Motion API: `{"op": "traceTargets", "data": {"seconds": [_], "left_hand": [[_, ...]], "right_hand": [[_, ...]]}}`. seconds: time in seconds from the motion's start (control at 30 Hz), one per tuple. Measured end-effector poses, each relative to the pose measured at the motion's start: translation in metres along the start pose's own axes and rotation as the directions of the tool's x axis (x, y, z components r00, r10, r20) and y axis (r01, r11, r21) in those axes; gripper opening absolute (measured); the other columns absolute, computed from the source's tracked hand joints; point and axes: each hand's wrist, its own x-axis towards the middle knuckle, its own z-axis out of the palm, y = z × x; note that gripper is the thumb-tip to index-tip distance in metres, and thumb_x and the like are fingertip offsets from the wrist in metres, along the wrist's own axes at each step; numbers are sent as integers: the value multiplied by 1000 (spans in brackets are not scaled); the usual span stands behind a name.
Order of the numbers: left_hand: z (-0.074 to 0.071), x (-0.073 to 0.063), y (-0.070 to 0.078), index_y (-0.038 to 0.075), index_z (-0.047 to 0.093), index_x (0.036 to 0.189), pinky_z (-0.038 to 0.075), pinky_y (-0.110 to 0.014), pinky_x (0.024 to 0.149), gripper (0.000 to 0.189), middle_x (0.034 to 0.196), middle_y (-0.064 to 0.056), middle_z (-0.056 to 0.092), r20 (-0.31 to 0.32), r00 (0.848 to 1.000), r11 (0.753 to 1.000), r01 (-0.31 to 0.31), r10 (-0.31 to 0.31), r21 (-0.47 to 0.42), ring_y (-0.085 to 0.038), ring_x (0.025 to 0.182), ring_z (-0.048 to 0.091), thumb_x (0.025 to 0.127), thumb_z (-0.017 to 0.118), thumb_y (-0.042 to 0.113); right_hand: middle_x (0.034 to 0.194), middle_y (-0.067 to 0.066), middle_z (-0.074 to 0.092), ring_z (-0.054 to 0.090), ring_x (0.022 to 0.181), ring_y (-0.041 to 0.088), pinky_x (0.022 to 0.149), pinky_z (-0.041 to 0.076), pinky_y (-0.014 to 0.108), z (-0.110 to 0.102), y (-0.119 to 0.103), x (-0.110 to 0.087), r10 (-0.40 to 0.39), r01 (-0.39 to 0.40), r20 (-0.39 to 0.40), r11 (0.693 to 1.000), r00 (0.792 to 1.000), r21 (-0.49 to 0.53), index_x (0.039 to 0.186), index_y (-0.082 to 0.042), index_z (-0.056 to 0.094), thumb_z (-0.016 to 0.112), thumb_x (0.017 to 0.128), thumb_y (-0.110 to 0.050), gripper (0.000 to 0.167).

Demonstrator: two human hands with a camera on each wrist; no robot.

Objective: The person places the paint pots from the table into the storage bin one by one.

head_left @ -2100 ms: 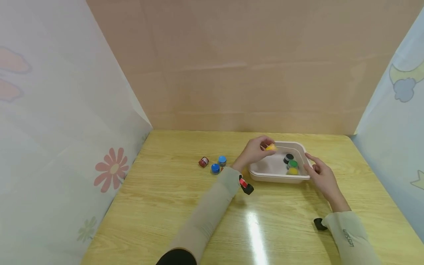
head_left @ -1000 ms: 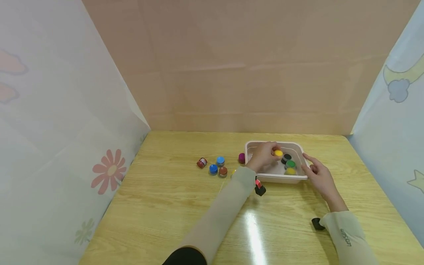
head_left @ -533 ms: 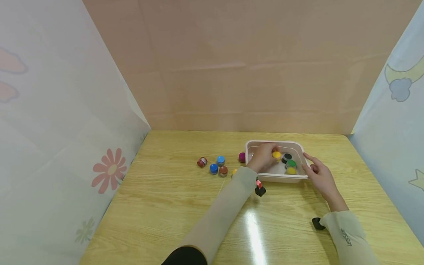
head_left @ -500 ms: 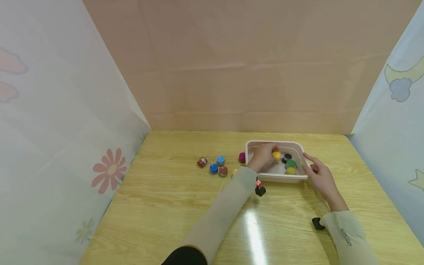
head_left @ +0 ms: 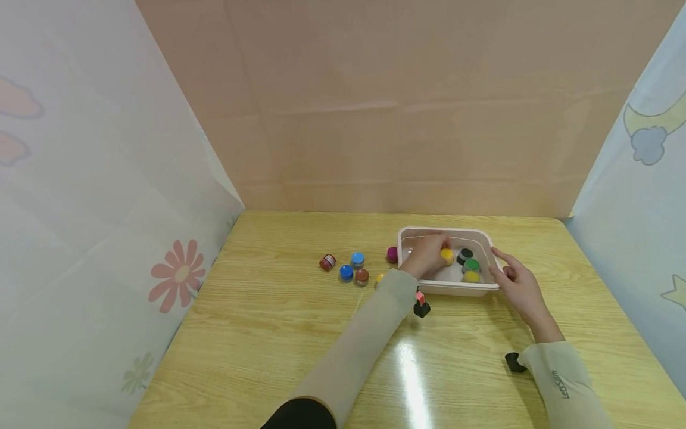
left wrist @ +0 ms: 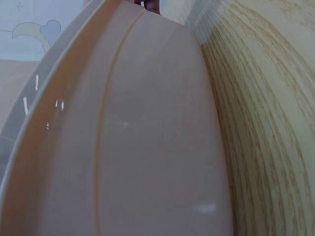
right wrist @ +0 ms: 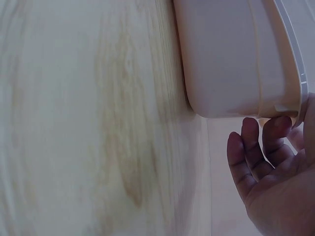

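Note:
My left hand (head_left: pixel 426 255) reaches over the near left rim into a pale pink plastic basin (head_left: pixel 455 292). Its fingers hold a small jar with an orange-yellow lid (head_left: pixel 446 255), low inside the basin. Next to that jar stand others with black (head_left: pixel 465 254), green (head_left: pixel 472 264) and yellow (head_left: pixel 471 276) lids. At the right end, my right hand (head_left: pixel 521 291) grips the basin's rim, with several fingers below it in the right wrist view. The left wrist view shows the basin's outer side wall (left wrist: pixel 152 108); the left hand is hidden there.
Left of the basin, jars with light blue (head_left: pixel 357 258), blue (head_left: pixel 346 273), brown (head_left: pixel 361 276) and purple (head_left: pixel 392 255) tops stand on the wooden table (head_left: pixel 257 333). A red jar (head_left: pixel 327 262) lies tipped. A yellow one (head_left: pixel 380 277) is partly behind the left sleeve.
My left hand has carried the orange-yellow-lidded jar rightward over the basin, then lowered it inside beside the other jars. The right hand has kept its grip on the rim.

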Motion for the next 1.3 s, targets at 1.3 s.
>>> {"op": "traceTargets", "data": {"seconds": [1.3], "left_hand": [[-36, -22, 5, 17, 60, 141, 53, -16, 88, 39, 136, 1, 64, 19, 997, 983, -64, 68, -170, -9, 115, 64, 102, 66, 14]], "right_hand": [[69, -3, 38, 34, 57, 12, 47, 32, 30, -1, -3, 1, 25, -25, 5, 1000, 1000, -9, 159, -8, 40, 54, 108, -33, 58]]}}
